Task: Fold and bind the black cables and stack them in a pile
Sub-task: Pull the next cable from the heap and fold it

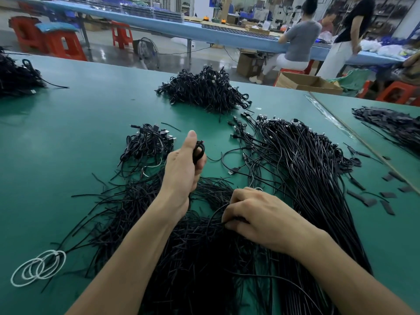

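One view only: the scene is seen from head height, wide-angle, aimed forward and down across the green table [68, 133]. Its near part is shown close, the blue bench [204, 31] far behind.

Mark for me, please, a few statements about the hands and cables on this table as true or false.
1. The left hand holds a folded cable raised off the table. True.
2. The right hand hovers open and empty. False: it is down in the short black strands, fingers curled and pinching among them.
3. A white looped cord lies at the near left of the green table. True.
4. The long loose cables lie left of both hands. False: they stretch along the right side.
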`<control>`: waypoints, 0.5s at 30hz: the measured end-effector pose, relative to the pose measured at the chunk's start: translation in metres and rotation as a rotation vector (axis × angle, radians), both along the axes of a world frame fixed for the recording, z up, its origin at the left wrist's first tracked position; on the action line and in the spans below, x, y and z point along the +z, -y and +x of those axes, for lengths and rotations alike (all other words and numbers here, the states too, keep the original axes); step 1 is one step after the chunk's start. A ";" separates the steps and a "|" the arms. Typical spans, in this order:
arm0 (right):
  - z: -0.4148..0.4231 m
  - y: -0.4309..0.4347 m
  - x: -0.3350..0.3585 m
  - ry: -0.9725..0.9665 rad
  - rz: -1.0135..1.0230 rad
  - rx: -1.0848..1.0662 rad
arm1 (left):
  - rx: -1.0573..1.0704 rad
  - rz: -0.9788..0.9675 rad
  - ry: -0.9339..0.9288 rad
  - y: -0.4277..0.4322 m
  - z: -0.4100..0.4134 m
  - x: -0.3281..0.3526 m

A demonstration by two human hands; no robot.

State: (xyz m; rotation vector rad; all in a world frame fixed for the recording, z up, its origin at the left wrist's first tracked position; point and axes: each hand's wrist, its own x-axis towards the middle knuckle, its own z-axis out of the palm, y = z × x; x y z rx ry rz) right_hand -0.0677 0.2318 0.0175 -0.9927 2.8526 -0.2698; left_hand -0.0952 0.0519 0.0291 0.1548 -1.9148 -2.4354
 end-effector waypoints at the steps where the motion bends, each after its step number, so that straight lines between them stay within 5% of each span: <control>1: 0.001 -0.001 0.001 0.004 -0.015 -0.011 | -0.002 -0.002 0.008 -0.001 0.001 0.001; 7: 0.003 -0.013 0.008 0.039 -0.163 -0.159 | -0.012 -0.018 -0.003 0.001 0.004 0.005; 15: -0.004 0.002 0.041 0.000 -1.038 -0.464 | -0.186 -0.082 -0.145 -0.007 0.009 0.004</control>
